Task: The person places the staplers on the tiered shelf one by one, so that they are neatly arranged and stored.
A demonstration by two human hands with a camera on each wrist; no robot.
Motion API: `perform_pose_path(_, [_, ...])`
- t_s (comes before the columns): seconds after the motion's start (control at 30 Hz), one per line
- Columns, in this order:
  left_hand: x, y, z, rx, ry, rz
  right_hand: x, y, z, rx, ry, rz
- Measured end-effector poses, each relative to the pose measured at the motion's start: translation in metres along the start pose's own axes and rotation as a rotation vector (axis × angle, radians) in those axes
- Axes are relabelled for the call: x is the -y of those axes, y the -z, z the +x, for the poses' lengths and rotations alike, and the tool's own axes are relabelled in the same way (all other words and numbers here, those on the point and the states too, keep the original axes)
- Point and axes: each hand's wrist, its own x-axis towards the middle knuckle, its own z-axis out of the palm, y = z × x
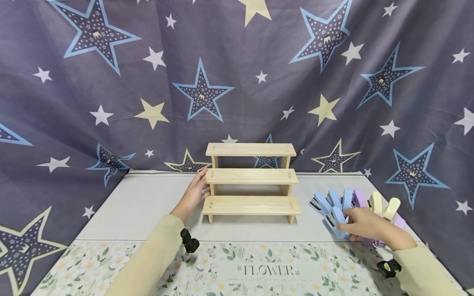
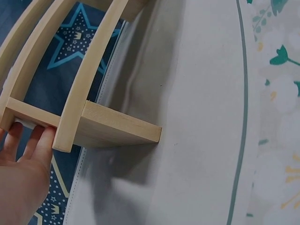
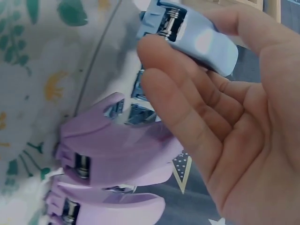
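Note:
A three-step wooden stand (image 1: 252, 176) stands upright on the table, with my left hand (image 1: 191, 196) at its left side. In the left wrist view, the fingertips of that hand (image 2: 26, 176) touch the stand's side panel; its thumb is not visible. Over on the right, my right hand (image 1: 364, 224) pinches a light blue stapler (image 1: 336, 220) between thumb and fingers. The right wrist view shows this blue stapler (image 3: 201, 42) beside the fingers, with purple staplers (image 3: 122, 145) below it. Other blue staplers (image 1: 333, 198) lie just behind the hand.
Cream staplers (image 1: 391, 209) and purple staplers (image 1: 359, 198) are grouped around the right hand, partly hidden by it. A floral cloth (image 1: 207, 271) covers the table's front part, white surface (image 1: 148, 205) lies behind it. A star-patterned curtain (image 1: 237, 49) hangs at the back and sides.

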Motion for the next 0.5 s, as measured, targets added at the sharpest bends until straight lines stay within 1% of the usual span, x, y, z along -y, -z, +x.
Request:
perform_pose_path(0.13, [0.0,-0.001,-0.001,-0.007,0.0,0.004,0.003,0.004,0.003,-0.017,0.006,-0.014])
perform_pose_path(0.27, [0.0,-0.001,-0.002,-0.004,0.001,0.008,0.009,0.008,0.007,-0.059,0.022,-0.037])
perform_pose_path(0.4, [-0.001,-0.001,-0.002,-0.003,-0.001,0.013,0.018,0.013,0.012,-0.111,0.048,-0.041])
perform_pose_path(0.5, [-0.002,-0.001,-0.003,-0.008,-0.003,0.012,0.027,0.015,0.018,-0.134,0.051,-0.023])
